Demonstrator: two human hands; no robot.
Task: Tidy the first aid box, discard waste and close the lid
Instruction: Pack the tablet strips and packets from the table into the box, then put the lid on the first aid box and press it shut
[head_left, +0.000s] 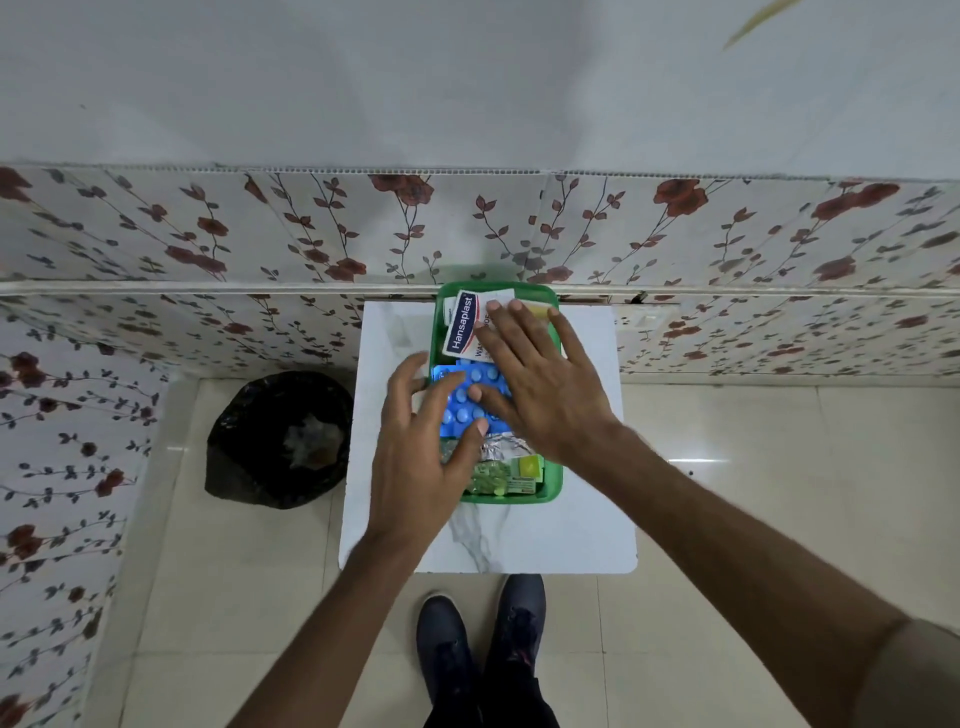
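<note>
The green box (554, 480) looks like smooth plastic. The blue blister pack (464, 397) is glossy plastic, beside crinkled silver foil (501, 448). The table (561, 535) has a marble-look matt top. The bin liner (244, 441) is shiny black plastic; floor tiles (218, 571) gleam.

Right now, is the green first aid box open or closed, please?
Open: the green first aid box has no lid on, and the blue blister pack inside shows.

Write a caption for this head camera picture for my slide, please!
Both hands, left and right, press flat on medicines in the green first aid box beside a bin.
</note>
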